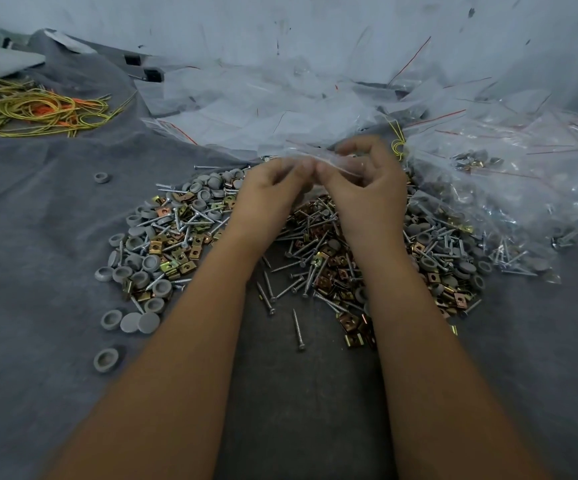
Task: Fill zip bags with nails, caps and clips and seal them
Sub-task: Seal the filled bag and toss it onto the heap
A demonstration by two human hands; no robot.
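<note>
Cloth [38,237]: grey, it covers the whole surface.
Bags [280,98]: empty pile at the far edge; filled ones at the right edge.
Pile [183,230]: nails, caps and clips mixed, in the middle.
Left hand [266,195]: fingers pinch the bag [318,156].
Right hand [367,188]: fingers pinch the same bag, above the pile.

Grey cloth [38,220], grey caps [142,263], silver nails [298,329], brass-gold clips [353,339], yellow-and-orange cords [38,112], red-striped clear bags [280,109]
</note>
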